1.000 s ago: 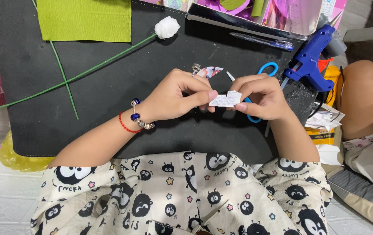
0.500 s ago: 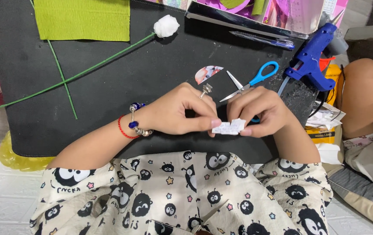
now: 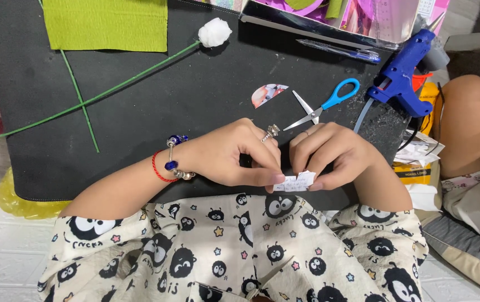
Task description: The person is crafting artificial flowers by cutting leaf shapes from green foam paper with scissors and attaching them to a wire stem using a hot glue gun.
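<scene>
Left hand (image 3: 234, 159) and right hand (image 3: 329, 159) both pinch the small white folded paper scrap (image 3: 294, 182) at the black mat's (image 3: 139, 123) near edge; keep all 2 grips tight at the crease, fold slowly.

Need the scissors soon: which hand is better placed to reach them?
Right, probably. The right hand lies just below the scissors, whose blue handles sit up and to its right. The left hand is farther away and pinches the paper piece too.
</scene>
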